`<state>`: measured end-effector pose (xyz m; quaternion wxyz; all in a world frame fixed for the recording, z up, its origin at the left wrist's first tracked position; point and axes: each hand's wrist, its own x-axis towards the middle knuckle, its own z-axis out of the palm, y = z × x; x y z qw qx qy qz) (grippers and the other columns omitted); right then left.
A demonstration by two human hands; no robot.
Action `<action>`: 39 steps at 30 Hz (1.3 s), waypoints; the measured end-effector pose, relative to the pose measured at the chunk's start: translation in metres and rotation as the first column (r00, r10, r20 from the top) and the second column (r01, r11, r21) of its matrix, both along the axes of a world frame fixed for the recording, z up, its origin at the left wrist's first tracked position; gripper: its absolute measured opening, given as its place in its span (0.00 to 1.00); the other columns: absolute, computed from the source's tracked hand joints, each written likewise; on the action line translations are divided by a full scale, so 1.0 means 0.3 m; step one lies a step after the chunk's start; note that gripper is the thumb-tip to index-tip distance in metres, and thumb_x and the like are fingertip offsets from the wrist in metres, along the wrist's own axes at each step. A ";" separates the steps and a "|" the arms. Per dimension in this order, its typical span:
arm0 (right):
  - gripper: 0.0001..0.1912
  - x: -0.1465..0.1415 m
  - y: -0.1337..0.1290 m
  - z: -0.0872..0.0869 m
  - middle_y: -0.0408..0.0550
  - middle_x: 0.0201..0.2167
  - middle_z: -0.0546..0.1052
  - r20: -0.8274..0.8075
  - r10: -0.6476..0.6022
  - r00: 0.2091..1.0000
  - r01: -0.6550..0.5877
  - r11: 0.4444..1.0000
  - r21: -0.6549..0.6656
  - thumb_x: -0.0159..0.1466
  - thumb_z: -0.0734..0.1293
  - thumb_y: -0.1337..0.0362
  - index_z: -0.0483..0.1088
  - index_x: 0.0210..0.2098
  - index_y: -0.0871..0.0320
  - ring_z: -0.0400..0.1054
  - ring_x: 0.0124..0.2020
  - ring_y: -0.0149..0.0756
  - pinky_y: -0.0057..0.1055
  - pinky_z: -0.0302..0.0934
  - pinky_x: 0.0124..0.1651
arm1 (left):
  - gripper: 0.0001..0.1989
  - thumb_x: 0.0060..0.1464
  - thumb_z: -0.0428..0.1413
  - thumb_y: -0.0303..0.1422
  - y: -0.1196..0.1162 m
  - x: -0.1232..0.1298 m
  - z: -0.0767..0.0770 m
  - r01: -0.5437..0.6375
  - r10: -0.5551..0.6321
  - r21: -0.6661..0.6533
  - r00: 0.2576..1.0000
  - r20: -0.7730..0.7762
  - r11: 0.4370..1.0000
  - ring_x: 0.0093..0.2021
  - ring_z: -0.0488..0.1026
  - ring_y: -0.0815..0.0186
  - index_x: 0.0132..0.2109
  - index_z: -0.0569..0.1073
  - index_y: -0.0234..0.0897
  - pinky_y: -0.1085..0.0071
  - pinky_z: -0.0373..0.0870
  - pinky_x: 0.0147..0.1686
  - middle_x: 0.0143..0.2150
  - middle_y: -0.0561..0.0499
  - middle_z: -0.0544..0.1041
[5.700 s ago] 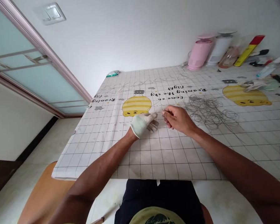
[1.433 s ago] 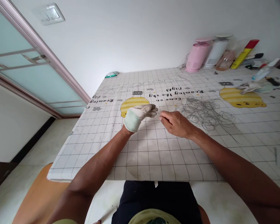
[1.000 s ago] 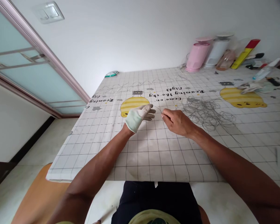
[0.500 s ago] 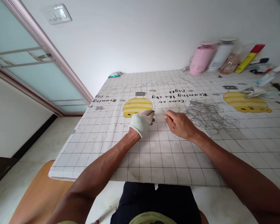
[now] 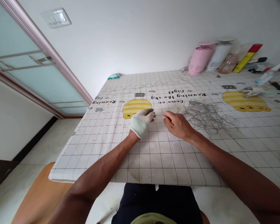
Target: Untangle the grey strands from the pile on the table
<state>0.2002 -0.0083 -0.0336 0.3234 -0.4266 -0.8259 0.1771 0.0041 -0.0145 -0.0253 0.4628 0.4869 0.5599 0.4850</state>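
Note:
My left hand (image 5: 142, 120), in a white glove with a pale green cuff, is closed in a pinch above the checked tablecloth. Close to its right, my bare right hand (image 5: 176, 124) pinches with curled fingers. A very fine thin wire (image 5: 160, 109) shows faintly between the two hands; its ends are hidden in the fingers. Beside my right hand lies a loose tangle of dark thin wire (image 5: 207, 116). Bent pieces of similar wire (image 5: 140, 85) lie in a row toward the back of the table.
Along the wall stand a pink device (image 5: 200, 59), a white device (image 5: 219, 56), a bottle (image 5: 228, 63) and a yellow-red canister (image 5: 246, 59). Another glove (image 5: 254, 91) lies at the right. A green packet (image 5: 114, 76) is at the back left corner. An orange-brown seat (image 5: 39, 193) stands below.
The view has shifted slightly. The fingers of my left hand have moved a little; my right hand keeps its pinch. Both hands stay close together.

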 end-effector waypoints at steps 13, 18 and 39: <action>0.14 -0.008 -0.034 0.008 0.36 0.21 0.55 0.036 0.215 0.976 -0.215 0.977 0.004 0.75 0.56 0.61 0.49 0.32 0.52 0.48 0.22 0.31 0.33 0.44 0.27 | 0.15 0.59 0.64 0.43 0.037 -0.042 -0.033 0.321 -0.365 0.175 0.808 0.463 0.931 0.43 0.78 0.63 0.40 0.77 0.35 0.63 0.74 0.50 0.41 0.44 0.80; 0.15 -0.004 -0.031 -0.003 0.36 0.21 0.55 0.085 0.259 0.962 -0.257 0.966 -0.038 0.75 0.57 0.63 0.48 0.31 0.52 0.47 0.22 0.31 0.33 0.43 0.27 | 0.16 0.57 0.65 0.44 0.048 -0.082 -0.036 0.368 -0.383 0.111 0.854 0.352 0.923 0.39 0.76 0.64 0.38 0.77 0.34 0.63 0.74 0.47 0.39 0.45 0.78; 0.21 0.001 0.017 -0.032 0.41 0.19 0.65 0.149 -0.277 0.949 0.206 0.907 0.368 0.77 0.56 0.56 0.57 0.28 0.55 0.51 0.20 0.29 0.33 0.40 0.25 | 0.09 0.61 0.59 0.35 -0.018 0.011 0.024 0.159 -0.152 -0.167 0.987 0.058 0.973 0.31 0.82 0.58 0.41 0.81 0.34 0.63 0.80 0.35 0.32 0.44 0.84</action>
